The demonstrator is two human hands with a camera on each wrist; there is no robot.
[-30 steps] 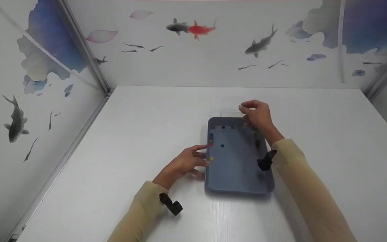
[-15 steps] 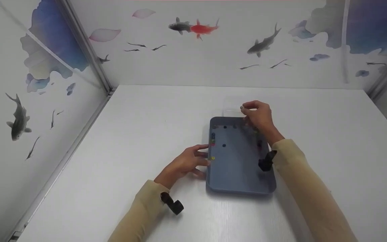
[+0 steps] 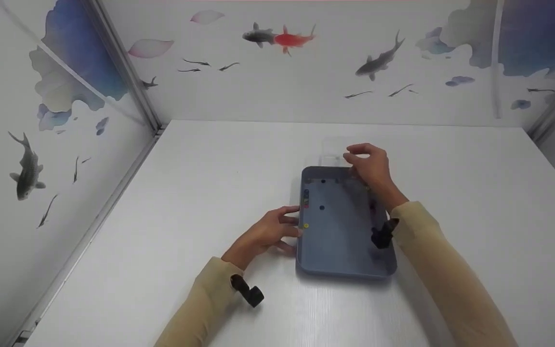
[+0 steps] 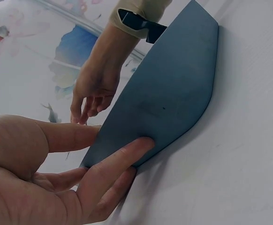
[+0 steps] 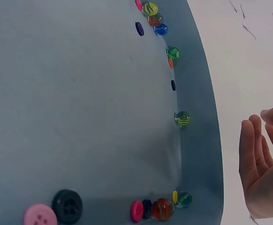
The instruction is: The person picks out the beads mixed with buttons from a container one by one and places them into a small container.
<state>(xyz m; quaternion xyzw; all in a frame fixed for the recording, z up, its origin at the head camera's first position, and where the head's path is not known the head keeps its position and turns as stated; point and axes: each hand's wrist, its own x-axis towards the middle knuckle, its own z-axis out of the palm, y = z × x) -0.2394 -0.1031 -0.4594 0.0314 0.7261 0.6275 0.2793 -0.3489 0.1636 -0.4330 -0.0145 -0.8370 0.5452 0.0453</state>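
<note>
My left hand [image 3: 265, 231] rests its fingertips against the left wall of a blue-grey tray [image 3: 342, 246]; in the left wrist view straight fingers [image 4: 122, 157] touch the outer wall and rim. Beyond the tray's far edge, my right hand [image 3: 373, 166] hovers by a clear box [image 3: 328, 160], thumb and forefinger apart with nothing seen between them. A tiny speck [image 3: 338, 157] shows in the box near the fingertips. In the right wrist view the tray holds glass marbles, among them a red one [image 5: 163, 209], and buttons, including a pink one [image 5: 40, 215] and a dark green one [image 5: 67, 206].
A white table [image 3: 200, 193] surrounds the tray. Behind and to the left stand white walls printed with fish [image 3: 381, 60]. Black wrist cameras sit on both cuffs, the right one [image 3: 383, 234] overhanging the tray's right wall.
A small shiny round thing was pinched in my right fingertips; they have now parted and it has left them at the clear box. My left hand stays against the tray.
</note>
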